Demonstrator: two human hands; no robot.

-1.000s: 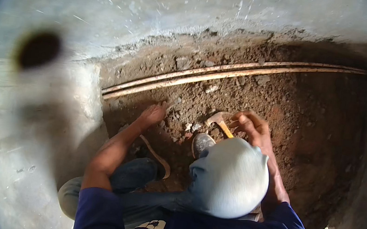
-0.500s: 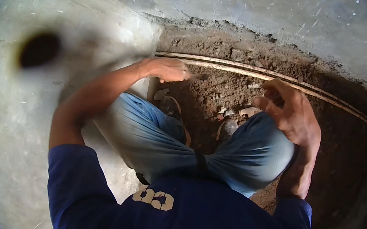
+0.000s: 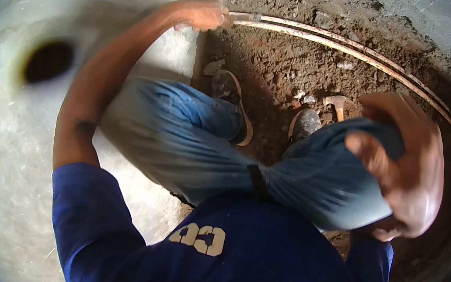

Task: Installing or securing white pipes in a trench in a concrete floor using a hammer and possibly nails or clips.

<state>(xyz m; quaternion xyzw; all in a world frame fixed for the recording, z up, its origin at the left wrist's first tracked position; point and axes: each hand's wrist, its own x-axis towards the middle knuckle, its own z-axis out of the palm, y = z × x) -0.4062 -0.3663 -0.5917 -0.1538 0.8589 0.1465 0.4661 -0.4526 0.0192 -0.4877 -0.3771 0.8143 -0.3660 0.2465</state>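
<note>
My left hand (image 3: 205, 15) is closed around a short, narrow tool (image 3: 249, 17) with a dark tip; its exact kind is too unclear to name. The tool lies across the near ends of two long pale rods (image 3: 332, 36), and I cannot tell whether it touches them. Out over my right knee, my right hand (image 3: 407, 161) is smeared by motion. Its thumb and fingers are spread, with nothing seen between them. A hammer (image 3: 336, 103) lies on the soil beside my right shoe (image 3: 306, 123), its handle partly hidden by my knee.
Loose brown soil (image 3: 271, 61) with small stones covers the ground ahead. A pale smooth wall or slab (image 3: 10, 157) rises at my left, and a grey wall (image 3: 448, 34) borders the far right. My left shoe (image 3: 226, 88) rests near the slab's edge.
In the picture, my left hand has moved up and slightly left with the tool. My right hand has swung right and down, uncovering the hammer. The view has shifted, showing more ground.
</note>
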